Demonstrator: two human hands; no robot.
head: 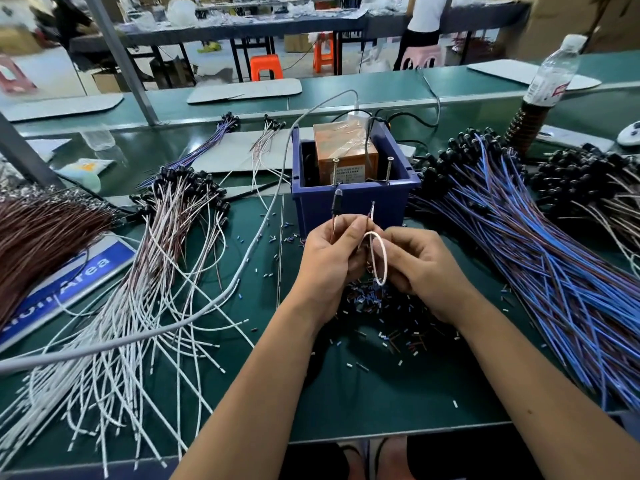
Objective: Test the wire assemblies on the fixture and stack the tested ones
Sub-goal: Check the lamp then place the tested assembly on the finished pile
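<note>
A white-and-brown wire assembly (380,258) is bent into a loop between both hands, just in front of the test fixture. My left hand (329,261) grips one leg, whose black cap (336,202) points up toward the fixture. My right hand (420,268) pinches the loop and the bare wire ends (372,209). The fixture is an orange box (344,152) inside a blue bin (356,202), with two upright screws (388,169) at its front rim. A fan of white-and-brown assemblies (166,258) lies left; blue-and-brown ones (540,258) lie right.
Small cut insulation bits (388,317) litter the green mat beneath my hands. A grey cable (221,296) crosses the left pile. A brown wire bundle (41,237) and a blue sign (72,282) sit far left; a bottle (550,77) stands back right, near more black-capped wires (588,178).
</note>
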